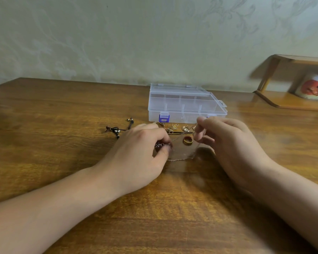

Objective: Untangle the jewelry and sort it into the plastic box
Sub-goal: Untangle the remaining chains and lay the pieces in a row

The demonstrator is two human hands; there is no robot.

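**A:** Item one?

**B:** Box (186, 105), clear plastic, divided into compartments, blue latch at front. It stands on the table (62, 125) just behind the jewelry. Compartments look empty from here.

**A:** The jewelry?

**B:** Loose pile in front of the box, between the hands. Gold tangle (173, 127) near the box; small earrings or rings (185, 128) beside it; ring (188, 140), gold with a red band, lying flat and apart from the rest. Black cord (117, 129) with beads, off to the left by itself. Thin chain (178, 159), running from one hand to the other.

**A:** Hands?

**B:** Left hand (141, 149): fingertips curled, pinching a dark beaded end of the chain against the table. Right hand (226, 140): raised, thumb and finger pinched as if on the far end; blurred, so I can't swear to the grip.

**A:** Handling notes?

**B:** I judge the chain very light, limp, prone to knotting and easily snapped if tugged. Best held near the clasp or the knot and teased apart gently. The ring is rigid and smooth, so pick it up by its edge. The cord is soft and forgiving.
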